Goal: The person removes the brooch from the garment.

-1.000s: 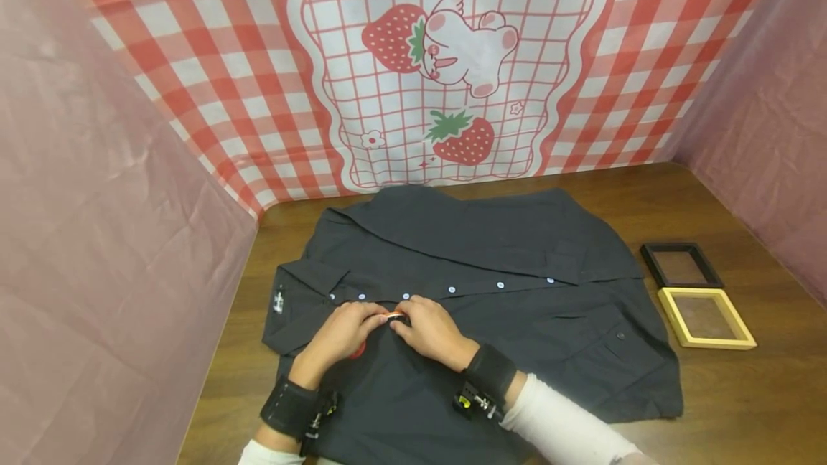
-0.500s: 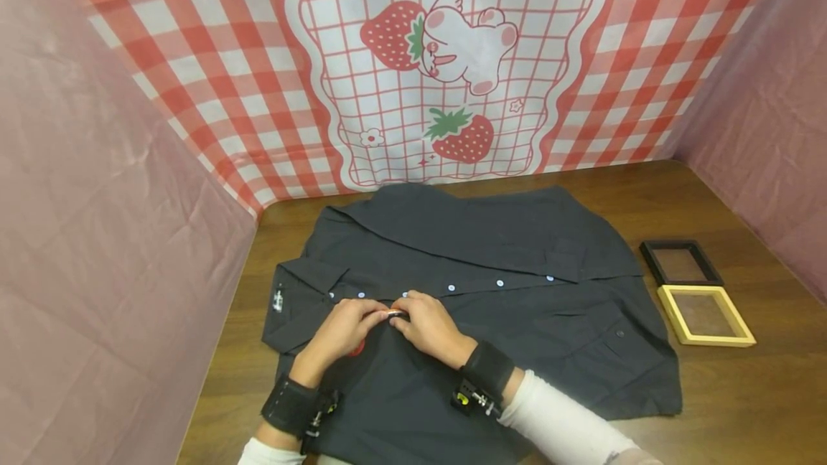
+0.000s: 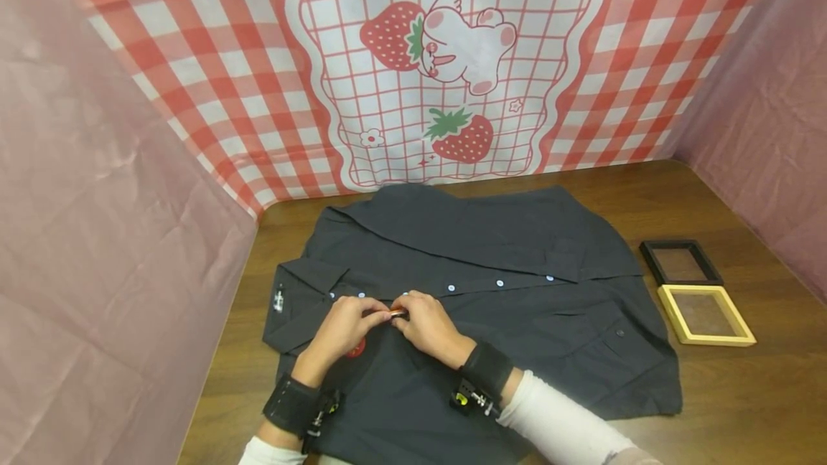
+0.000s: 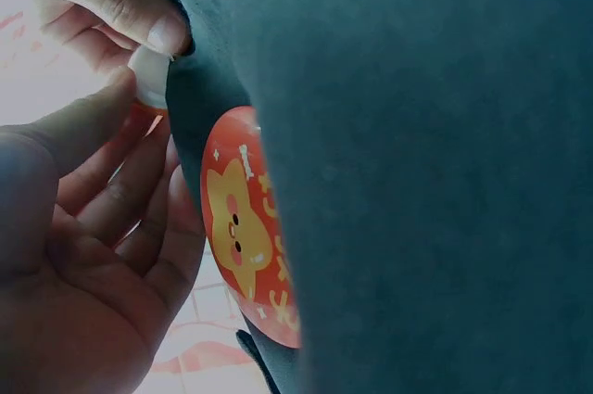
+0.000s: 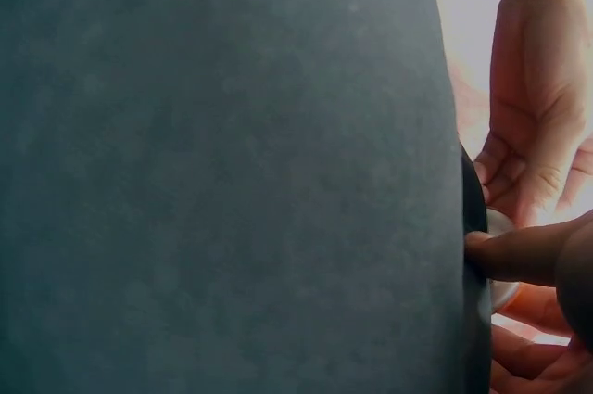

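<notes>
A dark grey shirt (image 3: pixel 491 357) lies spread out, its collar to the left. My left hand (image 3: pixel 341 327) pinches a small round pin badge (image 4: pixel 150 79) by its edge, its pale back showing in the left wrist view. Opposite it, my right hand (image 3: pixel 429 329) pinches the shirt's cloth at the badge, thumb on the fabric. Whether the pin passes through the cloth is hidden. A red round badge (image 4: pixel 239 227) with a yellow cartoon figure sits on the shirt, below my left hand in the head view.
On the right of the wooden table (image 3: pixel 775 393) lie a black frame (image 3: pixel 652 264) and a yellow frame (image 3: pixel 717 341), end to end. White buttons (image 3: pixel 500 283) run along the shirt's placket. A checked strawberry cloth (image 3: pixel 258 92) hangs behind; pink cloths flank the sides.
Both hands stay at the same spot on the shirt. The small badge tilts slightly between the fingers, and a little more of the red badge shows beside my left hand.
</notes>
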`<state>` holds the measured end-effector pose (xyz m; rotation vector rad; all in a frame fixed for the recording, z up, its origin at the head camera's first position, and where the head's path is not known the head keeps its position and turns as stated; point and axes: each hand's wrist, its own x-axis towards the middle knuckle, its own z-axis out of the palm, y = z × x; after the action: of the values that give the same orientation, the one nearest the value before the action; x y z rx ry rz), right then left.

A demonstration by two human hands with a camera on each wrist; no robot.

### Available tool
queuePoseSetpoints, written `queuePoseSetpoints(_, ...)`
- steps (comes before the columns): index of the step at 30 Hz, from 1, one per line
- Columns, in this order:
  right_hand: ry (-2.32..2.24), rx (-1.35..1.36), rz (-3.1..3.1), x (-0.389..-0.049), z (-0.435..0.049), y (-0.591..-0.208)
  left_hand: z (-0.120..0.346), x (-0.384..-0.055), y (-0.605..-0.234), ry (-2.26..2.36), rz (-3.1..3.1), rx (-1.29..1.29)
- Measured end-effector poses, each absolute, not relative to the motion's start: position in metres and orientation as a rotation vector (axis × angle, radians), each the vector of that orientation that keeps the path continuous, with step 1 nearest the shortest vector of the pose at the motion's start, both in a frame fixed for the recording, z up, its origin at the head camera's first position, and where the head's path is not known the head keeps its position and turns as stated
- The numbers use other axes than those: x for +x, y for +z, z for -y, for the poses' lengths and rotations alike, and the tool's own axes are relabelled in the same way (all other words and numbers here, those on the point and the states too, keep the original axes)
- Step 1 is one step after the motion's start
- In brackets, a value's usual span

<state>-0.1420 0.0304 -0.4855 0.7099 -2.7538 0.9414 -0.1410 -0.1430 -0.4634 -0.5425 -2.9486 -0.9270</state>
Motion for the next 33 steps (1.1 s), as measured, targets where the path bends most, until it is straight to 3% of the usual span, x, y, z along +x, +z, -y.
queuePoseSetpoints(33, 1.197, 0.621, 2.819, -0.1518, -0.0364, -0.4864, 0.1396, -0.1461, -0.4627, -0.892, 3.066, -0.333)
